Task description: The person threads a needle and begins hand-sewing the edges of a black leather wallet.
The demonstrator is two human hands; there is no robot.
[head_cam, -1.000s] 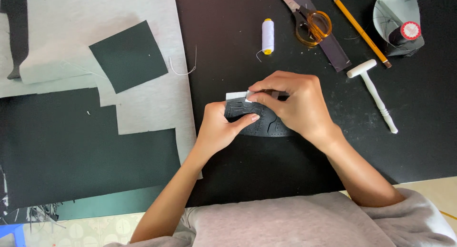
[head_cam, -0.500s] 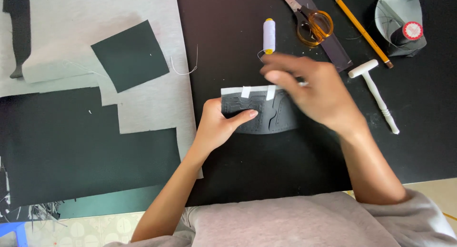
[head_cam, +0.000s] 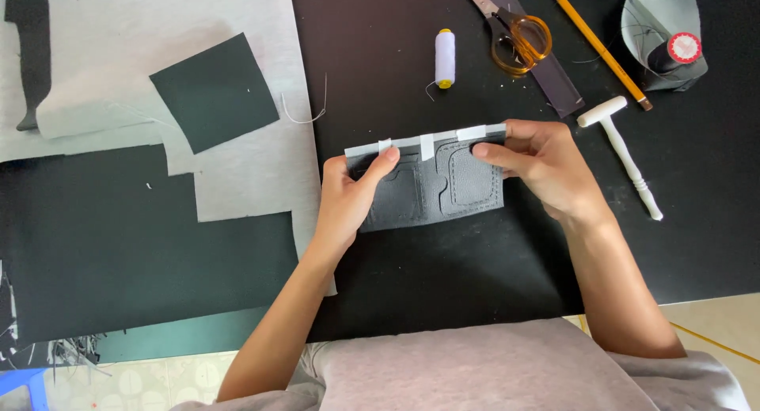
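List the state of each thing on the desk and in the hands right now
Grey wallet piece: opened flat, tape strips along top edge.
Left hand: gripping its left end.
Right hand: pinching its right end.
Scissors: closed, lying flat.
Thread spool: lying on its side.
Pencil: lying untouched.

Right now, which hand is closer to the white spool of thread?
Right, though only slightly. The right hand grips the grey wallet piece at its right end, below and right of the white spool of thread; the left hand holds the left end, farther down.
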